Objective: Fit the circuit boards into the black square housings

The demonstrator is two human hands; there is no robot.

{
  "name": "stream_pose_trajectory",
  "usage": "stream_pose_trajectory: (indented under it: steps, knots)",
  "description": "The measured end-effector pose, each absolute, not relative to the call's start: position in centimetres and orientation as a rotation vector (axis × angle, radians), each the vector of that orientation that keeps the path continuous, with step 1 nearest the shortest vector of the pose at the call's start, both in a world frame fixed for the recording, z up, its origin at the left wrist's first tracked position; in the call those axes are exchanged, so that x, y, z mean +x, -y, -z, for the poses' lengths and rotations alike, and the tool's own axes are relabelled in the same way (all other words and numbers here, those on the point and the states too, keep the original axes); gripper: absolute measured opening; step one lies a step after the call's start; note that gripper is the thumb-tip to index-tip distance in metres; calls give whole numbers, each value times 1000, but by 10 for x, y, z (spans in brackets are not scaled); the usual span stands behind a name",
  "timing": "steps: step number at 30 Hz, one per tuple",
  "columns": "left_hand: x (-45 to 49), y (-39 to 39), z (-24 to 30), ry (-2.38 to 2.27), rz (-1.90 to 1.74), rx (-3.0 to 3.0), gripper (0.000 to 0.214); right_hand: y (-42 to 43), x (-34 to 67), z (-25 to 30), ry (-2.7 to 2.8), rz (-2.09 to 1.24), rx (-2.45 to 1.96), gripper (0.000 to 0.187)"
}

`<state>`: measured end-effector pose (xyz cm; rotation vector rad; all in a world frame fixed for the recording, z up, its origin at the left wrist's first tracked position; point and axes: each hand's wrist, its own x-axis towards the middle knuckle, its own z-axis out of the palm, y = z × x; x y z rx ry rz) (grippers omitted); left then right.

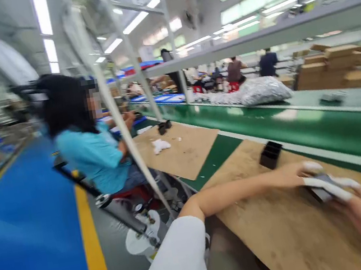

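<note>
My left hand (296, 175) and my right hand (357, 200) meet at the right side of the view, with white coverings on some fingers. Between them is a small dark block-shaped part (320, 194) with a grey face. Fingers of both hands are closed around it, and they hide much of its shape; motion blurs the rest. Just beyond my left hand, a black open-topped box (270, 155) with a divider stands on the brown cardboard sheet (266, 226) under my hands.
A co-worker in a blue shirt (91, 156) sits to the left by another cardboard sheet (193, 149) bearing black parts and a white scrap. A green conveyor belt (302, 122) runs behind. A white post (123, 116) rises between us. Plastic-wrapped bundles (264, 90) and cartons (334, 67) lie beyond.
</note>
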<state>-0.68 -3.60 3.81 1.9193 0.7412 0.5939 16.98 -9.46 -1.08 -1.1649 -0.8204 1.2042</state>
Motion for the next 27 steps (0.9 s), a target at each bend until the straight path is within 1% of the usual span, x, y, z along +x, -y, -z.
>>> stream_pose_trajectory:
  steps: [2, 3, 4, 6, 7, 8, 10, 12, 14, 17, 20, 23, 27]
  knots:
    - [0, 53, -33, -708, -700, 1855, 96, 102, 157, -8, 639, -1279, -1125, 22]
    - [2, 58, -32, -732, -777, 1859, 103, 102, 150, -18, 605, -1331, -1068, 25]
    - [2, 61, -31, -791, -890, 1877, 102, 101, 145, -26, 587, -1337, -1021, 27]
    - [-2, 60, -31, -886, -1112, 1915, 76, 96, 137, -37, 590, -1320, -928, 27]
    - [-5, 58, -32, -880, -1179, 1937, 69, 95, 136, -41, 598, -1340, -934, 27]
    - [-9, 56, -33, -855, -1233, 1947, 67, 96, 135, -45, 608, -1342, -951, 27]
    - [-19, 55, -40, -769, -1263, 1941, 67, 100, 137, -53, 656, -1302, -1009, 32]
    - [-29, 56, -47, -695, -1230, 1853, 70, 105, 143, -63, 761, -1249, -1066, 40]
    - [-36, 57, -54, -649, -1156, 1692, 72, 107, 150, -74, 903, -1210, -1105, 44]
    - [-39, 59, -61, -608, -1033, 1460, 73, 108, 159, -91, 1077, -1106, -1141, 44]
    - [-38, 58, -61, -575, -990, 1284, 69, 107, 165, -105, 1189, -1027, -1167, 43]
    - [-39, 53, -55, -491, -876, 1067, 66, 101, 170, -112, 1289, -1078, -1080, 36]
    - [-43, 44, -47, -451, -682, 997, 76, 94, 164, -104, 1286, -1041, -843, 19]
